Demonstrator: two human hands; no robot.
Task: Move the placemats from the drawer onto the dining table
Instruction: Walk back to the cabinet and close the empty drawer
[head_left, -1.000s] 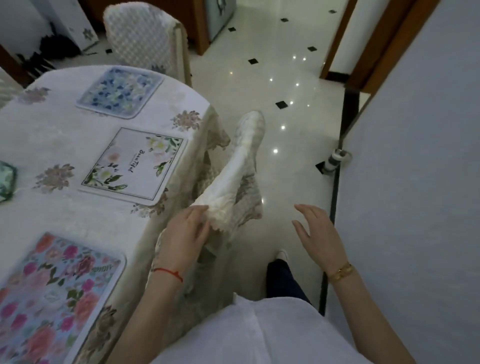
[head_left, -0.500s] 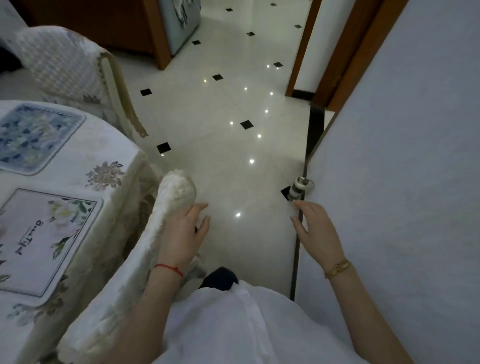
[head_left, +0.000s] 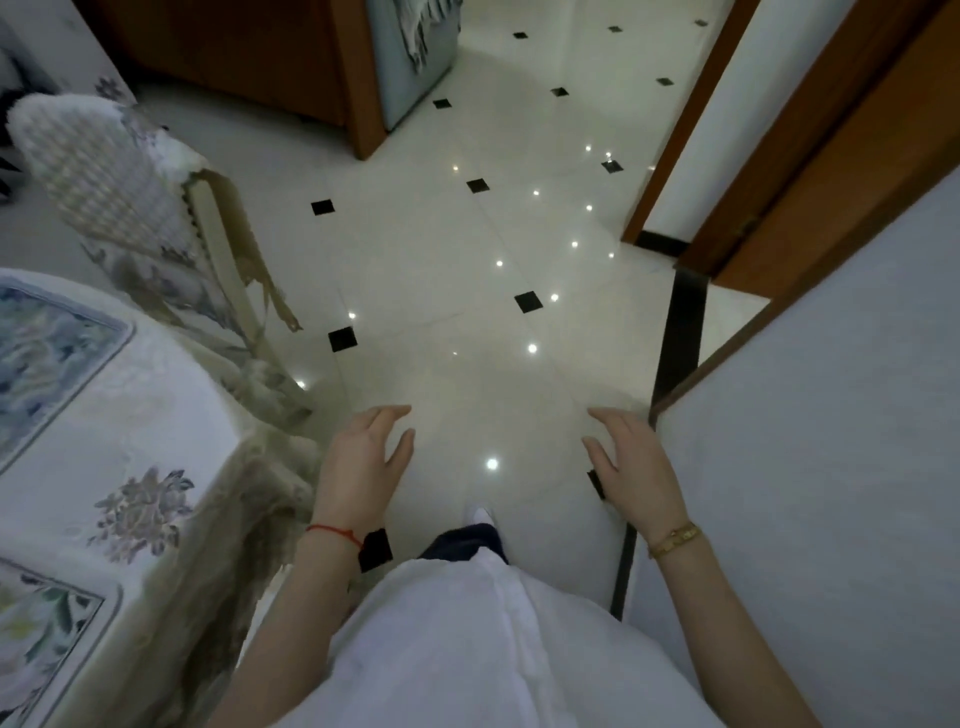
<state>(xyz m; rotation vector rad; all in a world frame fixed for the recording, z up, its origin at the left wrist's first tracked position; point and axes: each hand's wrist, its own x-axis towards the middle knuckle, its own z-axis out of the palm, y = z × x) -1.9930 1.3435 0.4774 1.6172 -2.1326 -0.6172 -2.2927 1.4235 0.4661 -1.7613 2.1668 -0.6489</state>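
Table (head_left: 156, 415) sitting at the left edge, carrying two placemats: far placemat (head_left: 47, 358) lying toward the chair, near placemat (head_left: 36, 639) lying closer to the person. Chair (head_left: 119, 187) standing beyond the table. Wall (head_left: 831, 467) running along the right. Left hand (head_left: 363, 462) and right hand (head_left: 634, 467) hanging over the floor (head_left: 467, 312), between table and wall. Doorway (head_left: 691, 130) lying ahead, right.

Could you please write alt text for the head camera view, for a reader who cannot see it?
Both hands, left hand and right hand, hang open and empty above a white tiled floor. Two floral placemats lie on the dining table at left.
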